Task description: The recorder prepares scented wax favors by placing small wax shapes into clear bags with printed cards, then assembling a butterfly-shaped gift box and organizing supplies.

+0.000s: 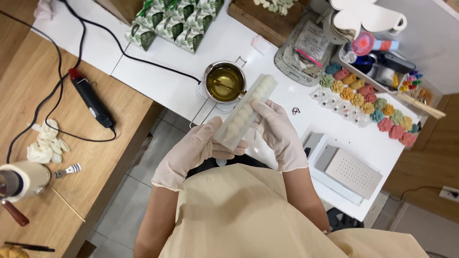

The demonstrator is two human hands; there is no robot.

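Centrally, a long translucent mould (246, 109) filled with a row of pale rounded shapes is held between two gloved hands above the edge of a white table (158, 71). The left hand (196, 150) is curled around the mould's near end, with the fingers wrapped under it and the thumb laid along its side. The right hand (277, 129) is closed on the mould's middle from the other side, the thumb pressed against its edge. The mould is tilted, its far end raised towards a small metal pot (224, 82) of yellow-green liquid, in which a thin stirrer is seen. The pot is set on the white table just beyond the mould's far tip. A beige apron (239, 215) is seen below the hands.

To the right, rows of coloured flower-shaped pieces (370, 102) are laid out in pink, yellow, green and teal, beside a tray of small tools. Nearer, a flat grey perforated plate (351, 171) is placed on the table's right part. At the far edge, green-and-white patterned boxes (174, 21) are stacked.

To the left, on a wooden bench (95, 138), a black hand tool with a red tip (91, 100) is laid with its cable trailed across both surfaces. Crumpled white scraps (45, 143) are lying near it, and a roll of tape (24, 180) is seen at the left edge.
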